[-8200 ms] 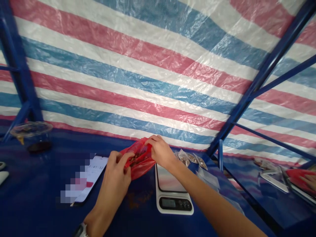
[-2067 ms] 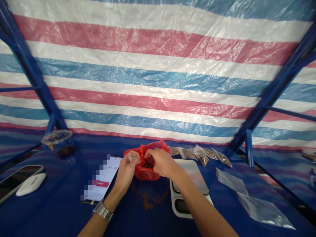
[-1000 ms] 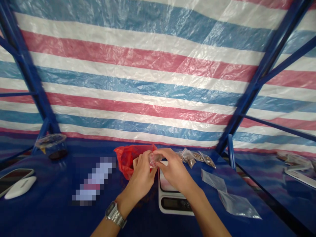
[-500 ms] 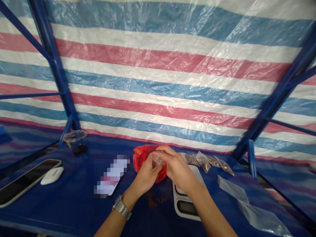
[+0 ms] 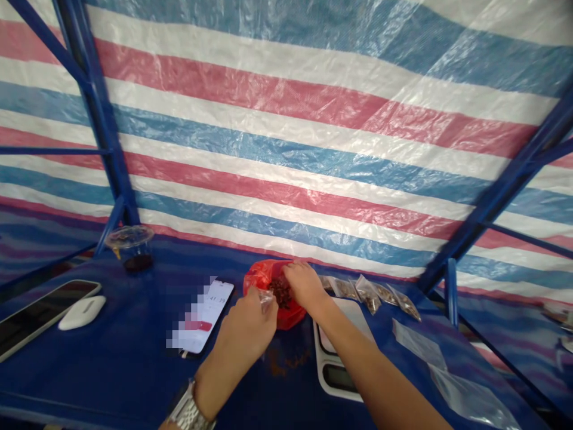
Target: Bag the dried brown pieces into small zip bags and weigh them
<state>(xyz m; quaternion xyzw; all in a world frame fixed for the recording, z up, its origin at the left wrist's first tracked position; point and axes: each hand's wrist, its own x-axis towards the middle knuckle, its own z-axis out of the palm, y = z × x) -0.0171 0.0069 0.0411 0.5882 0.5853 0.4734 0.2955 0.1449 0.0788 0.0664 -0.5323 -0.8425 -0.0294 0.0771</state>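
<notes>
Red bag (image 5: 290, 320) is sitting open on desk (image 5: 134, 370), likely for easy access; my left hand (image 5: 249, 319) is pinching clear baggie (image 5: 267, 298) beside the opening, right hand (image 5: 305, 283) is sitting at brown pieces (image 5: 280, 293), can't tell grip.

White glare mottles the bright striped sheet (image 5: 290, 128) above a dim tabletop (image 5: 129, 364).

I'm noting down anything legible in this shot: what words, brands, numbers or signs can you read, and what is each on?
"41:39", as best I can read: on the lit phone; its left part is pixelated.
Red button on that screen: any lettering too small to read.
White case: faint marking, too small to read.
Scale: nothing legible on its display.
Red bag: no lettering I can make out.
</notes>
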